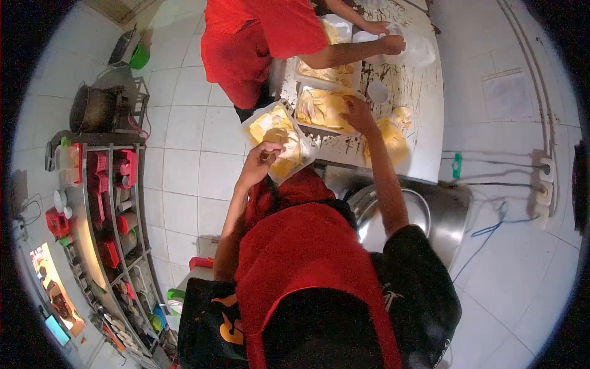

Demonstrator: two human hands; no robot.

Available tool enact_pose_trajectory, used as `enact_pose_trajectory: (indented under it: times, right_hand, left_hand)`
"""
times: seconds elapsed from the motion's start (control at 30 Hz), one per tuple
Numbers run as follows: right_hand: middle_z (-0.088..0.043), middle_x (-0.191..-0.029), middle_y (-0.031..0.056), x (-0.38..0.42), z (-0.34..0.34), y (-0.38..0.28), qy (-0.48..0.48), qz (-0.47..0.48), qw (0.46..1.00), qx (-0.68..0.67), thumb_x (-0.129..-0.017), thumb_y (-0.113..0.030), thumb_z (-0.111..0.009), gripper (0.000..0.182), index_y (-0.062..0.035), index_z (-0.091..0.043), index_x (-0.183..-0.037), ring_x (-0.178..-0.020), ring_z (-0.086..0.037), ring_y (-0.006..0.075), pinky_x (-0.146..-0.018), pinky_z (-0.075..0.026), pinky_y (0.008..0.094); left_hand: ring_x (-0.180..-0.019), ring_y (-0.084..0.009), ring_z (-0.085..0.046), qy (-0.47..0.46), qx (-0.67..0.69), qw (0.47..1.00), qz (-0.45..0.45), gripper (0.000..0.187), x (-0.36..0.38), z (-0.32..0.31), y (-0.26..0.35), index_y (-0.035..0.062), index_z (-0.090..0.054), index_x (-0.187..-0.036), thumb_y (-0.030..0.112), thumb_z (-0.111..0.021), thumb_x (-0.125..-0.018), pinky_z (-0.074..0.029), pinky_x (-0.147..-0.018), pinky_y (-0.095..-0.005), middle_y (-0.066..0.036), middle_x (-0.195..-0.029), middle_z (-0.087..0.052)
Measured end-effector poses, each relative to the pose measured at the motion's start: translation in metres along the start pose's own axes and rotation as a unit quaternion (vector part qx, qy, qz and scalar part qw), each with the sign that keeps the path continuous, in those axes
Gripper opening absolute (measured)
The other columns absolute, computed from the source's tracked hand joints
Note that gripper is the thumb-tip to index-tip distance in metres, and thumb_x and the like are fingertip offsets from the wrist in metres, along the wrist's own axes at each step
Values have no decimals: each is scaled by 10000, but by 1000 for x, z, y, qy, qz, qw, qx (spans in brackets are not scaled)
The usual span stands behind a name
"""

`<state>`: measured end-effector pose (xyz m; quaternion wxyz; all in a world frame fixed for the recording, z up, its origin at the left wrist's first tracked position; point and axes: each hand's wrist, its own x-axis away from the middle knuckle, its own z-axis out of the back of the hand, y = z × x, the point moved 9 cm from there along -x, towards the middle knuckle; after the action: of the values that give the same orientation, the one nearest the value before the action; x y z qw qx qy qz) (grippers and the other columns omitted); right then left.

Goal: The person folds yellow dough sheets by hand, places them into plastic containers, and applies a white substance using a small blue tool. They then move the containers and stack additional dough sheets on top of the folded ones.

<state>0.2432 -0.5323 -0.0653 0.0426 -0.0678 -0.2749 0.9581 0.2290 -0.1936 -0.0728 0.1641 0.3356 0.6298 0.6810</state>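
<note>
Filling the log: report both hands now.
Left hand: curled over the nearest tray; grip can't be told.
Right hand: at yellow pieces; grip can't be told.

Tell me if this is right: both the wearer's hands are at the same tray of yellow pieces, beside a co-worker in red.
One error: the head view shows the left hand at one tray and the right hand at a second tray on the table. The yellow pieces and co-worker in red are right.
</note>
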Motion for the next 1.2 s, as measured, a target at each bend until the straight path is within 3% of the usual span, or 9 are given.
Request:
enact_pose_trajectory:
  times: [0.23,0.3,0.4,0.5,0.57,0.63,0.87,1.03,1.2]
  right_hand:
    - [-683,-1020,180,-8,45,-86,-18,-4,999,-49,-729,-162,-784,522,-28,-609,-1202,-963,-660,319,-861,-525,403]
    - [-686,-1011,165,-6,48,-152,-3,130,991,-36,-741,-170,-787,522,-31,-601,-1208,-959,-663,315,-877,-524,405]
    - [-674,-1053,106,0,39,-221,-90,68,945,-308,-756,-184,-829,535,-6,-602,-1207,-908,-657,187,-835,-537,329]
    - [-682,-1064,127,2,14,-244,-19,67,966,-249,-793,-123,-795,475,8,-598,-1204,-943,-667,174,-832,-541,307]
    - [-685,-1060,132,2,13,-243,11,78,971,-227,-800,-112,-787,462,15,-596,-1201,-954,-671,175,-827,-545,307]
    - [-685,-993,177,2,-12,-192,81,-15,939,-334,-781,-188,-787,474,10,-603,-1170,-901,-681,308,-826,-536,391]
    - [-664,-923,143,17,-40,-61,171,-74,975,-118,-809,-112,-746,291,-30,-618,-1057,-830,-669,297,-743,-553,398]
    - [-678,-1080,98,3,-69,-88,71,-46,942,-326,-825,-109,-776,332,-31,-632,-1113,-885,-663,146,-734,-537,280]
    - [-679,-1087,121,20,-14,-216,52,54,973,-217,-829,-160,-771,542,-43,-517,-1294,-1030,-653,250,-878,-523,358]
  left_hand:
    - [-1097,-150,-611,30,109,993,-37,258,-48,-2,-1,34,-558,-1235,173,-552,-1018,-499,-894,-305,-63,-1175,-637]
    - [-1128,-178,-604,27,204,979,-8,325,-61,-7,1,43,-527,-1283,249,-518,-1031,-492,-920,-335,-75,-1228,-615]
    - [-1241,-298,-546,86,477,873,60,541,-58,-19,1,67,-449,-1409,451,-331,-1046,-448,-1037,-456,-118,-1374,-547]
    - [-1247,-310,-539,-75,715,692,-66,657,-46,-17,18,61,-478,-1398,551,-368,-973,-393,-1095,-501,-134,-1382,-549]
    - [-1311,-324,-473,-52,709,702,-45,650,-29,-1,44,51,-447,-1421,526,-344,-988,-329,-1135,-510,-147,-1436,-495]
    - [-1438,-381,-296,-22,716,697,-33,705,-11,8,68,16,-352,-1473,534,-329,-995,-188,-1200,-531,-221,-1545,-332]
    - [-1434,-464,-261,104,599,790,-77,791,40,69,47,5,-328,-1469,606,-398,-959,-201,-1181,-572,-261,-1558,-268]
    - [-1418,-468,-294,103,602,789,-76,741,37,59,43,0,-322,-1468,558,-378,-984,-237,-1173,-559,-277,-1533,-304]
    - [-1272,-321,-521,50,504,862,23,616,-23,-10,47,19,-472,-1386,490,-415,-992,-397,-1093,-430,-167,-1396,-530]
